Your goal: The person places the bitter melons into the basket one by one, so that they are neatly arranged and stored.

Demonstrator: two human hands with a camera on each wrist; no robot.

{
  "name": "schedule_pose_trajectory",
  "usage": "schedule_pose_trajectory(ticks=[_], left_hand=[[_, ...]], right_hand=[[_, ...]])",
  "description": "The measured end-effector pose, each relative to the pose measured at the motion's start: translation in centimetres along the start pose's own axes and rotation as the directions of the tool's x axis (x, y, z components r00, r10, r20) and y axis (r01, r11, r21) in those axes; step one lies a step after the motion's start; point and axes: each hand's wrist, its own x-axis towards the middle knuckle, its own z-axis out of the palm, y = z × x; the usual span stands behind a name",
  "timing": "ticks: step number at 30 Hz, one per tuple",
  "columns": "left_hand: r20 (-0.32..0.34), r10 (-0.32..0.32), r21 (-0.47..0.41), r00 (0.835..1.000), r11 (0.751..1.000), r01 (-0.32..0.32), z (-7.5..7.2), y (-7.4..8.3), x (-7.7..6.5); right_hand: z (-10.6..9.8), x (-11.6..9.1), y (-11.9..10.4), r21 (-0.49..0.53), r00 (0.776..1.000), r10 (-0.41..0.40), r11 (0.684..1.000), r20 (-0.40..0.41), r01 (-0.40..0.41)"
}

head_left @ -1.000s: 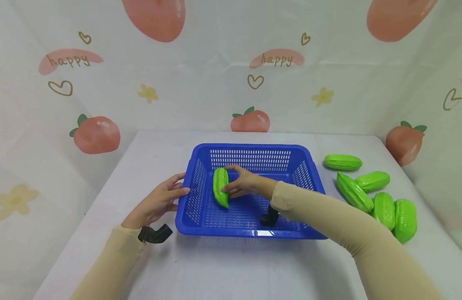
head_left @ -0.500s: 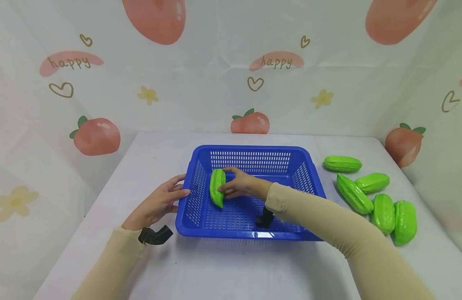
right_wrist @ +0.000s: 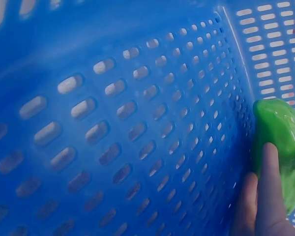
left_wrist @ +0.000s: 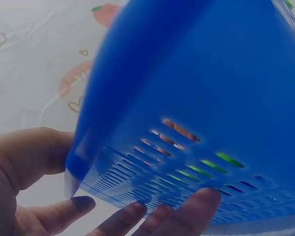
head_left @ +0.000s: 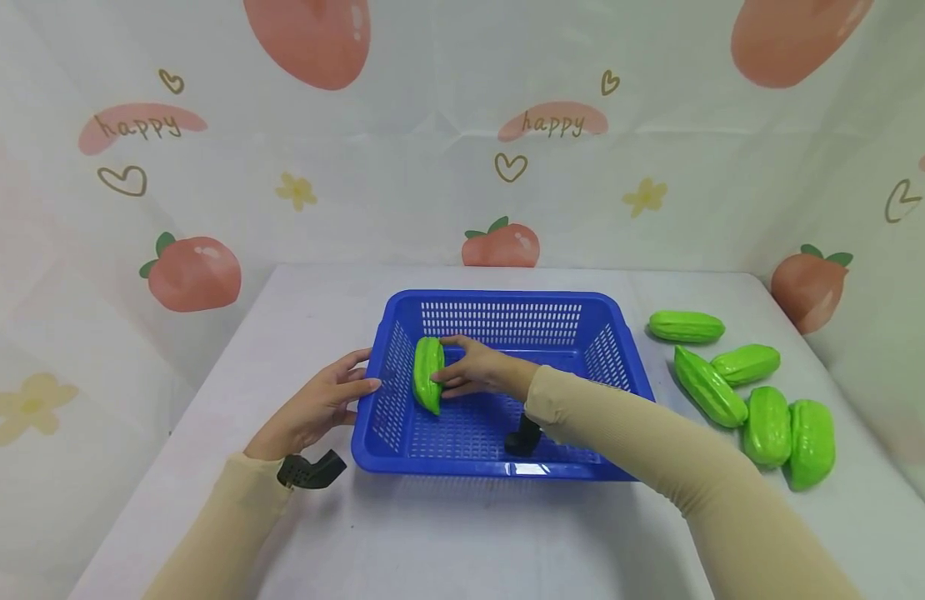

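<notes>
A blue perforated plastic basket (head_left: 462,468) stands on the white table. My left hand (head_left: 323,400) holds its left side, with the thumb at the rim; in the left wrist view the fingers (left_wrist: 196,211) lie against the outer slotted wall. Inside the basket, my right hand (head_left: 473,367) grips a glossy green ridged star fruit (head_left: 427,375) near the left wall. The fruit lies lengthwise, its pointed end toward me. In the right wrist view, fingers (right_wrist: 271,187) press on the side of the star fruit (right_wrist: 280,123). Part of the basket floor is hidden under my right sleeve.
Several more green star fruits (head_left: 710,387) lie on the table (head_left: 447,542) to the right of the basket, some touching. A patterned cloth (head_left: 402,192) hangs behind the table. Black wrist mounts (head_left: 310,471) show below both hands.
My right hand has moved left inside the basket with the star fruit, bringing it closer to the left wall. The left hand and the basket stay put.
</notes>
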Motion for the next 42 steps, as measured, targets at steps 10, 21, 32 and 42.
schedule_pose_trajectory(ticks=[10, 21, 32, 42], left_hand=[[0.003, -0.004, 0.006, 1.0, 1.0, 0.004, -0.06, 0.06, -0.04], [0.02, -0.003, -0.017, 1.0, 1.0, 0.003, -0.21, 0.13, -0.11], [0.01, 0.003, -0.01, 1.0, 1.0, -0.003, -0.12, 0.08, -0.16], [0.008, -0.002, -0.014, 1.0, 1.0, 0.003, 0.03, 0.13, -0.03]], right_hand=[[0.31, 0.03, -0.08, 0.002, 1.0, -0.005, 1.0, 0.0, 0.005], [0.29, 0.21, 0.08, -0.026, 1.0, 0.01, 1.0, -0.001, -0.01], [0.18, 0.15, 0.25, -0.036, 1.0, 0.01, 0.999, -0.008, -0.011], [-0.1, 0.05, 0.43, -0.041, 1.0, 0.012, 0.999, -0.016, -0.012]])
